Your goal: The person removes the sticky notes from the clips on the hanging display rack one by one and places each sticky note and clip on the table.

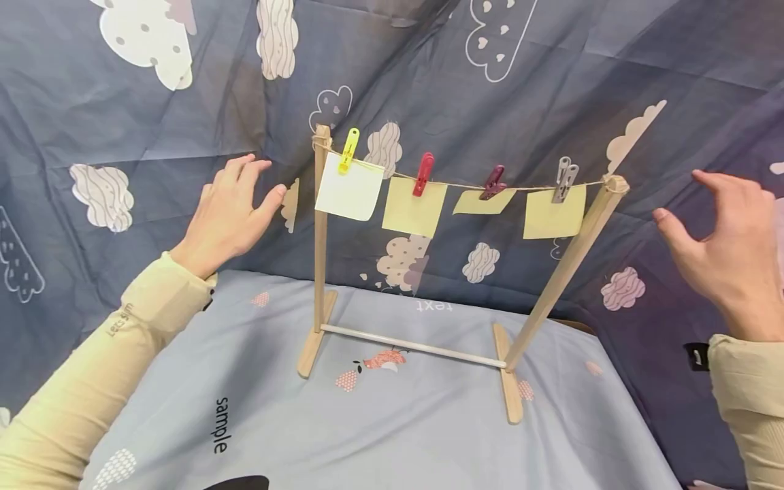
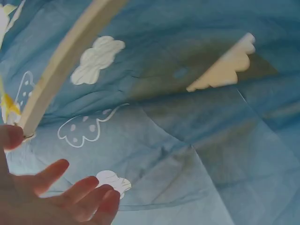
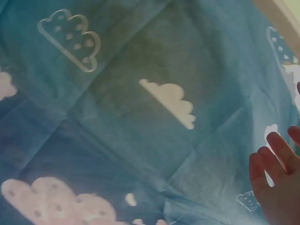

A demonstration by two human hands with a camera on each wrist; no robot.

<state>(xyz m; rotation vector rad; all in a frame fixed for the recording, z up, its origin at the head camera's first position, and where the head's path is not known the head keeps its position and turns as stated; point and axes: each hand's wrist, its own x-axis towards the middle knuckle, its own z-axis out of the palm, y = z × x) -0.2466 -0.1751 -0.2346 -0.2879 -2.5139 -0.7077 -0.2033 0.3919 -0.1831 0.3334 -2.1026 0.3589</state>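
A small wooden rack [image 1: 320, 258] stands on the table with a string [image 1: 459, 184] stretched between its two posts. On the string hang a white paper note [image 1: 349, 189] under a yellow clothespin [image 1: 349, 151], a yellow note [image 1: 413, 207] under a red clothespin [image 1: 423, 175], another under a dark purple clothespin [image 1: 493, 182], its sheet tilted, and a fourth [image 1: 553, 214] under two grey clothespins [image 1: 565, 180]. My left hand [image 1: 226, 211] hovers left of the rack, fingers relaxed, holding nothing. To the right of the rack, my right hand [image 1: 731, 245] is likewise raised, with nothing in it.
A light blue cloth [image 1: 398, 422] with printed fruit covers the table. Dark blue cloud-patterned fabric [image 1: 214, 102] hangs behind and at the sides. A white crossbar [image 1: 410, 346] joins the rack's two wooden feet. A black object [image 1: 239, 484] shows at the front edge.
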